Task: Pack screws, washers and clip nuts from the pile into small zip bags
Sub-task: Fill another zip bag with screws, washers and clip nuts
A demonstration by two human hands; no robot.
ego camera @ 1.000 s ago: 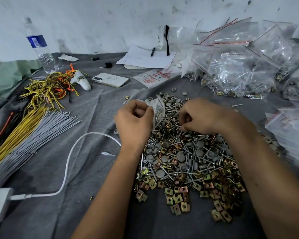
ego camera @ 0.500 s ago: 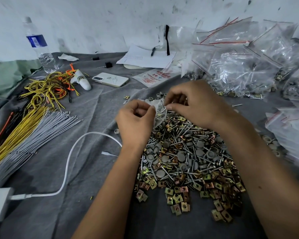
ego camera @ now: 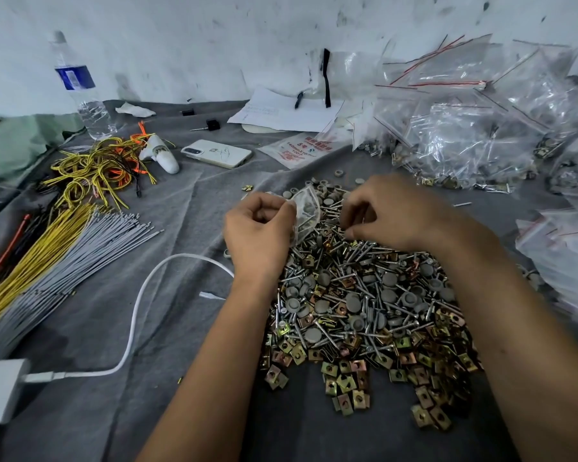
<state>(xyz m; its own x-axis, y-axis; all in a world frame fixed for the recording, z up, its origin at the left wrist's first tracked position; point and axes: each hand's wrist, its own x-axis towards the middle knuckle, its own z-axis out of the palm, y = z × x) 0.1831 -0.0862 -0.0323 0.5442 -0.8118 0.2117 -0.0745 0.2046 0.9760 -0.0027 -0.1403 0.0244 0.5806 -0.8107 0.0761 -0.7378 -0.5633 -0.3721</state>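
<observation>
Bag held open beside the pile

The left hand (ego camera: 259, 233) pinches a small clear bag (ego camera: 306, 213), its mouth facing the right hand (ego camera: 389, 211). That grip is curled, fingertips down in the pile (ego camera: 364, 305) just right of the bag (what it pinches, I cannot tell).

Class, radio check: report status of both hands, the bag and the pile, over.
Left hand pinches small zip bag, mouth open. Right hand curled, fingertips down in the pile; what it holds, unseen. Nothing between bag and pile.
</observation>
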